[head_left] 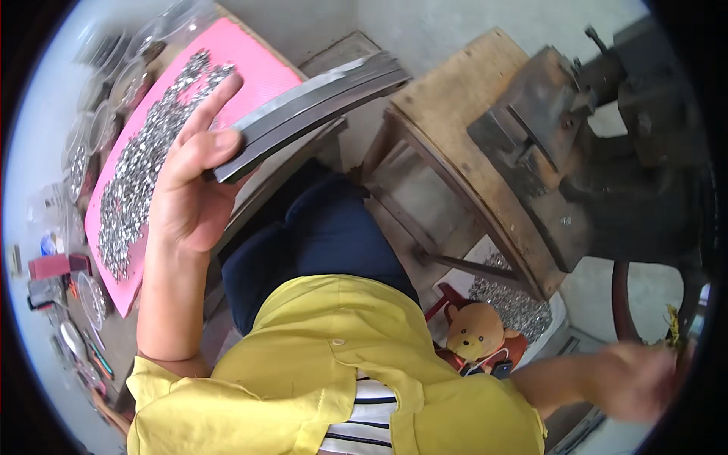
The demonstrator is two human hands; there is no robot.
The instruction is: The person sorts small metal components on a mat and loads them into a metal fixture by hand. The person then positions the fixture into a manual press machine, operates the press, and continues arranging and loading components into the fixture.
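My left hand (199, 167) grips one end of a long dark grey bar (318, 106) made of stacked strips, thumb on top and index finger stretched out. The bar reaches up and to the right, in front of a pink board (265, 57) heaped with small shiny metal pieces (155, 155). At the far lower right, my right hand (637, 379) is smeared by motion, close to the reddish curved rim (626, 303) of a dark machine (629, 178). Its fingers do not show clearly enough to tell what they touch.
The machine stands on a worn wooden table (462, 76) at the right. Below it sits a white tray (560, 312) of metal pieces, beside a bear-shaped bag (474, 334). Several clear plastic tubs (98, 125) line the left edge, with a dark red box (49, 265) nearby.
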